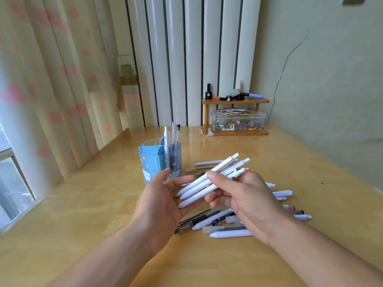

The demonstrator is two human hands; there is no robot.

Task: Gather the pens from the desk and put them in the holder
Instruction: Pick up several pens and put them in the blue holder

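Observation:
My right hand (pixel 244 195) grips three white pens (pixel 209 181) in a bundle, tips pointing down-left, above the desk. My left hand (pixel 163 197) is spread open under their tips, fingers apart, touching or nearly touching them. The blue pen holder (pixel 154 162) with cat pictures stands upright just behind my left hand and has three pens standing in its right compartment. Several loose pens (pixel 226 226), white, clear and black, lie on the desk under and around my right hand; more pens (pixel 209 163) lie behind it.
A small wooden shelf (pixel 235 101) with bottles on top and a clear plastic box (pixel 238 121) underneath stands at the desk's back right, by the wall. Curtains and a window run along the left edge. The wooden desk (pixel 87 206) stretches left and forward.

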